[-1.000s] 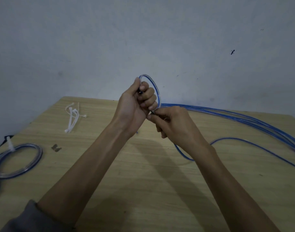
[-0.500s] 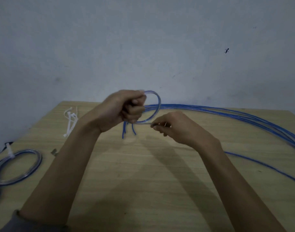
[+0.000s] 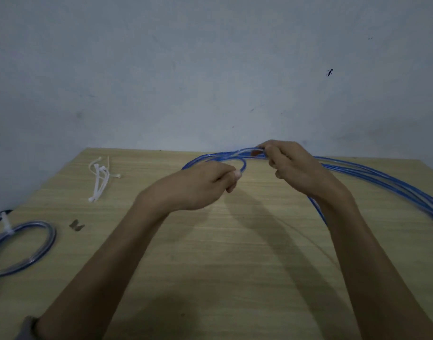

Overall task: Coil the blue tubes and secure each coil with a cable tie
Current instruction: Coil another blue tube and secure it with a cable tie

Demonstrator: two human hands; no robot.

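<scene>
A: What sits at the far left of the bench (image 3: 210,266)?

B: A finished coil (image 3: 24,249) of blue tube, lying flat at the left edge, with a white cable tie (image 3: 7,224) cinched round it and its tail sticking up. Part of the coil runs out of view.

A: And next to that?

B: A small dark scrap (image 3: 76,225) just to the coil's right. I cannot tell what it is. Further back, near the bench's rear left corner, lies a loose bunch of white cable ties (image 3: 100,179).

A: Now the hands.

B: The left hand (image 3: 198,186) is held over the middle of the bench, knuckles up. Its grip is clenched on a small loop (image 3: 242,164) of blue tube, which curls out past the fingertips.

A: And the right?

B: The right hand (image 3: 294,165) is just beside it, slightly further back. Its fingers are curled and pinching the blue tube (image 3: 237,153) where it arches over from the left hand's loop. The motion blur hides exactly how the fingertips lie.

A: Where does the rest go?

B: From the right hand a sheaf of long blue tubes (image 3: 382,179) sweeps across the rear of the bench and off the right edge. One strand drops under the right wrist. A grey sleeve (image 3: 26,328) shows at the bottom left corner.
</scene>
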